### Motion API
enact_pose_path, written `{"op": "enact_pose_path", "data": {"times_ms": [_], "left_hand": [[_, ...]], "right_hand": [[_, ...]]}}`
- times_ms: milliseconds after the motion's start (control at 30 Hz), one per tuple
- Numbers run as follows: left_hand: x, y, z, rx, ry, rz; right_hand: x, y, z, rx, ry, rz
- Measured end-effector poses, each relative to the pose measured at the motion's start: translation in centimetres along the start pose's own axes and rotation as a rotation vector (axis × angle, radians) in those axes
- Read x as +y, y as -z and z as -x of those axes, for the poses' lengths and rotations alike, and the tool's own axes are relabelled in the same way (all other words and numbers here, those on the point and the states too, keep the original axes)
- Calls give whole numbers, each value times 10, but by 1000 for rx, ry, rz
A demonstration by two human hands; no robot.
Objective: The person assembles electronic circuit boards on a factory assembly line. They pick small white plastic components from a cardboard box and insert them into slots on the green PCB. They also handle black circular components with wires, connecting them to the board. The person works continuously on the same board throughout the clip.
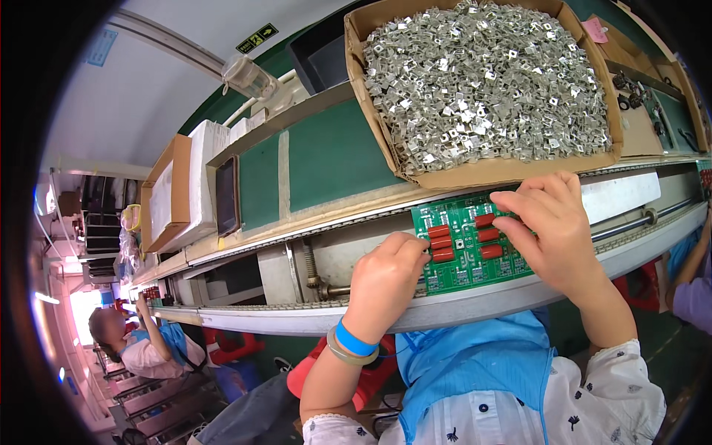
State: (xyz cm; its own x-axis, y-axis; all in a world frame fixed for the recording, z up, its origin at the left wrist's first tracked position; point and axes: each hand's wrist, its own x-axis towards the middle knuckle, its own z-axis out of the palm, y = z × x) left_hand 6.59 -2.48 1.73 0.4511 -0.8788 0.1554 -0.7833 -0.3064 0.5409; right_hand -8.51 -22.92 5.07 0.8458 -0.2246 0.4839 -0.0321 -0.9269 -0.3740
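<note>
A green circuit board [463, 277] lies across the rails of the conveyor line in front of me. Two columns of red block-shaped components [442, 242] stand on it, among small parts. At the board's left edge, my left hand [386, 278] is closed, its fingertips bunched beside the left column; whatever they grip is hidden. My right hand [549, 230] reaches over the board's right half. Its thumb and index finger are apart, close to the upper red component [483, 220] of the right column, with nothing visible between them.
Beyond the board stands a cardboard box [460, 178] heaped with small metal brackets [482, 89]. Along the far side run a green work surface [334, 144], a black bin [322, 52] and a white box [204, 174]. Another person [159, 345] works at the line's far left.
</note>
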Motion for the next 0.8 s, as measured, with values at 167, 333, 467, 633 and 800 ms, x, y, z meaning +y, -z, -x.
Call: {"op": "enact_pose_path", "data": {"times_ms": [167, 333, 467, 633, 800], "left_hand": [[-1, 1, -5, -26, 1, 48], [-4, 2, -7, -54, 54, 159], [-1, 0, -11, -89, 89, 205], [-3, 0, -8, -89, 108, 215], [3, 6, -8, -126, 182, 222]], "right_hand": [[-7, 14, 2, -55, -136, -762], [-35, 26, -4, -179, 203, -1752], [-78, 0, -2, 139, 500, -2052], [-84, 1, 3, 94, 530, -2038], [-94, -13, 8, 192, 597, -2172]]}}
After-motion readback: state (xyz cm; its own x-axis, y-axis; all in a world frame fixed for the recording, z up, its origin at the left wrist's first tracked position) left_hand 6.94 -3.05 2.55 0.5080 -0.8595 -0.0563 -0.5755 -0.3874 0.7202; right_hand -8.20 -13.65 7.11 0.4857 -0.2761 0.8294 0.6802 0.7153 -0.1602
